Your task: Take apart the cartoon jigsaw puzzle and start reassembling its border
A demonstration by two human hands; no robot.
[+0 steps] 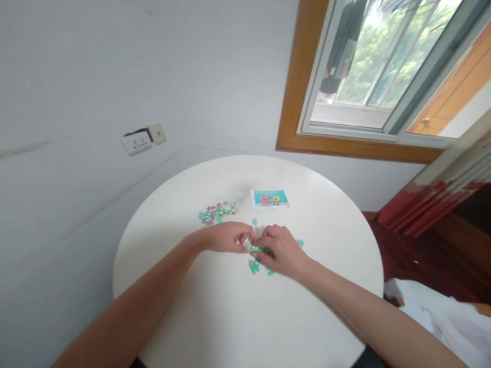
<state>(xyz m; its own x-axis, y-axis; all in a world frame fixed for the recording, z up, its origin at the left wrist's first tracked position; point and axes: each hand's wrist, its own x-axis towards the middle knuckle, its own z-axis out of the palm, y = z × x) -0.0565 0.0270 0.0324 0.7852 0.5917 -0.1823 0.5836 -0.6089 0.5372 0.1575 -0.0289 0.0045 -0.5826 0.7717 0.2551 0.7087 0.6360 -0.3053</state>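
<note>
My left hand (231, 237) and my right hand (281, 249) meet over the middle of the round white table. Between their fingertips are joined green jigsaw puzzle pieces (251, 247), with both hands closed on them. My right palm partly hides more pieces under it. Just in front of the hands lie loose green puzzle pieces (253, 266). A single green piece (254, 222) sits behind the fingers, and another piece (300, 243) lies right of my right hand. Beyond my left hand spreads a pile of mixed-colour puzzle pieces (218, 211).
A picture card (269, 199) with cartoon figures lies toward the back of the white table (226, 317). Behind the table runs a wall with a socket (136, 142). A wood-framed window (353, 138) is at the right, and white cloth (441, 317) is beside the table.
</note>
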